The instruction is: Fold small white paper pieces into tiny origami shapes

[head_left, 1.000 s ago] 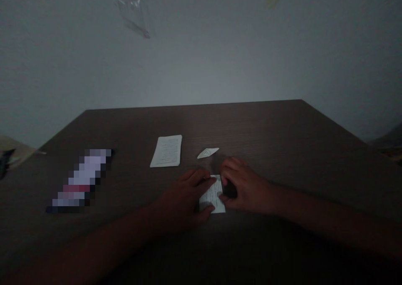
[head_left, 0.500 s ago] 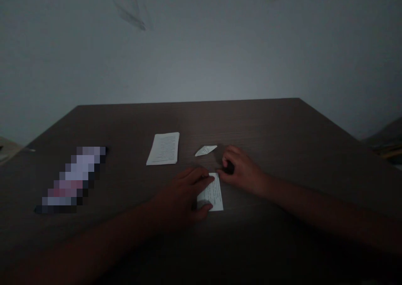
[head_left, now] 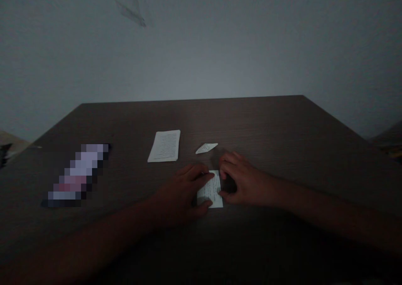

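Observation:
A small piece of printed paper [head_left: 215,190] lies flat on the table between my hands. My left hand [head_left: 188,190] holds it down from the left, index fingertip near its top edge and thumb near its bottom, covering the left part. At the right edge is my right hand [head_left: 241,178], its thumb touching the paper low down and its curled fingers by the upper right corner, with a gap between thumb and fingers. Just beyond the hands sits a small folded paper piece [head_left: 206,148], pointed at both ends.
A stack of printed paper sheets [head_left: 165,146] lies left of the folded piece. Farther left is a dark-edged, pixelated flat object [head_left: 80,174]. The brown table [head_left: 257,121] meets a pale wall [head_left: 220,46], where a clear plastic bag [head_left: 128,2] hangs.
My right hand has moved down along the paper's right edge, its thumb going from the top corner to lower down. My left hand stays on the paper. The view has shifted slightly.

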`<state>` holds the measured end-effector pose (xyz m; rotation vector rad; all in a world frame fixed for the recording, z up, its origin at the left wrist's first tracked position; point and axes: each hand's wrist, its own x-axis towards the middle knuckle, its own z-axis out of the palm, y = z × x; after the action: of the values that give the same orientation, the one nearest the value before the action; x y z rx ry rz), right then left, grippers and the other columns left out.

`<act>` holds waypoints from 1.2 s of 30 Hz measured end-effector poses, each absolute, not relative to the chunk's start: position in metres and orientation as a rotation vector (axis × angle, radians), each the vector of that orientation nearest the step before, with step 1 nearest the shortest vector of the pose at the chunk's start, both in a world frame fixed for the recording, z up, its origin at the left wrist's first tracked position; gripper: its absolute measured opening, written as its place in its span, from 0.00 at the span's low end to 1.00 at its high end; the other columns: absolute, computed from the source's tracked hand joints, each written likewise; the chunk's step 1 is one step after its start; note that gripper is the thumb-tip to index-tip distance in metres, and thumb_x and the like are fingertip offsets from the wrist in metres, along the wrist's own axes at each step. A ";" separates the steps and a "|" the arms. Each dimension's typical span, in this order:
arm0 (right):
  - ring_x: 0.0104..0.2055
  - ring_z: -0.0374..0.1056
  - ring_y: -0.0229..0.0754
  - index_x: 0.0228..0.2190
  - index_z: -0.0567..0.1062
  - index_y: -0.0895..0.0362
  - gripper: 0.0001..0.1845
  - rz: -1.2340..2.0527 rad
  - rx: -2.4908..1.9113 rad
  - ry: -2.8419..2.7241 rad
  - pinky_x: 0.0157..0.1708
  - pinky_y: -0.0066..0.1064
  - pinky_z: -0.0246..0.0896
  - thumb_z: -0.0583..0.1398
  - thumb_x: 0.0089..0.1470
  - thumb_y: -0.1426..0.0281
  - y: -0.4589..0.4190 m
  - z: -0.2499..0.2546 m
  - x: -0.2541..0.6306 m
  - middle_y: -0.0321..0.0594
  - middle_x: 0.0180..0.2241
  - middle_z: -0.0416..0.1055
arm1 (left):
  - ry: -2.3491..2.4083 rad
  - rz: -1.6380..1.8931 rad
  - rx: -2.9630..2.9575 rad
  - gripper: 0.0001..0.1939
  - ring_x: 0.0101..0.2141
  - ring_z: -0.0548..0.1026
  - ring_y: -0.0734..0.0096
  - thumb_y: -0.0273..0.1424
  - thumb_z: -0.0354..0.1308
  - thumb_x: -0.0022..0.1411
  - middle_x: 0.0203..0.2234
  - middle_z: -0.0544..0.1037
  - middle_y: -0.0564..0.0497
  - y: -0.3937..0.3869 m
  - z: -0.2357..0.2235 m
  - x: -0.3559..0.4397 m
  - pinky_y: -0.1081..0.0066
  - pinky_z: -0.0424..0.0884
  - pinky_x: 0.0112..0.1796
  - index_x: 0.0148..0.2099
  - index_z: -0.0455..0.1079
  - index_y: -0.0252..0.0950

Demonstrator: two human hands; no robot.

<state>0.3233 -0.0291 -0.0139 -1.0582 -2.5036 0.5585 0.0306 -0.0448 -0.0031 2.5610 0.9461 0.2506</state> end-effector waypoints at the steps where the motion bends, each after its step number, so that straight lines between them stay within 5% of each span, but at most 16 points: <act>1: 0.55 0.73 0.59 0.43 0.76 0.49 0.20 0.563 -1.054 -2.517 0.61 0.54 0.72 0.80 0.58 0.69 -0.031 -0.012 0.323 0.44 0.49 0.78 | 0.946 0.251 2.559 0.34 0.71 0.81 0.40 0.37 0.72 0.76 0.73 0.82 0.37 -0.044 -0.003 0.030 0.45 0.81 0.75 0.80 0.77 0.40; 9: 0.55 0.73 0.61 0.43 0.75 0.49 0.23 0.571 -1.004 -2.553 0.59 0.57 0.72 0.81 0.56 0.68 -0.049 -0.004 0.316 0.46 0.50 0.77 | 0.967 0.223 2.535 0.33 0.72 0.81 0.38 0.37 0.73 0.75 0.72 0.82 0.35 -0.044 0.001 0.032 0.45 0.80 0.75 0.78 0.78 0.36; 14: 0.54 0.73 0.58 0.41 0.71 0.49 0.22 0.582 -1.035 -2.480 0.58 0.52 0.71 0.78 0.58 0.70 -0.037 -0.010 0.316 0.44 0.49 0.76 | 0.969 0.201 2.520 0.34 0.73 0.80 0.35 0.35 0.71 0.77 0.74 0.81 0.33 -0.045 0.003 0.032 0.39 0.80 0.75 0.80 0.76 0.34; 29: 0.48 0.73 0.52 0.34 0.63 0.47 0.25 0.516 -1.256 -2.259 0.49 0.42 0.66 0.75 0.64 0.72 0.003 -0.033 0.317 0.41 0.42 0.75 | 0.941 0.263 2.544 0.34 0.73 0.80 0.38 0.37 0.71 0.78 0.74 0.81 0.37 -0.044 -0.008 0.031 0.40 0.81 0.75 0.81 0.75 0.38; 36: 0.55 0.74 0.55 0.38 0.68 0.49 0.21 0.536 -1.197 -2.383 0.56 0.45 0.69 0.76 0.62 0.71 -0.008 -0.021 0.321 0.44 0.48 0.77 | 0.951 0.274 2.544 0.35 0.72 0.81 0.40 0.36 0.73 0.76 0.72 0.82 0.39 -0.044 -0.007 0.031 0.44 0.81 0.74 0.80 0.76 0.40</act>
<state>0.3210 -0.0080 -0.0210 -1.1972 -2.3827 0.5360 0.0308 -0.0437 -0.0067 2.5438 0.9514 0.2743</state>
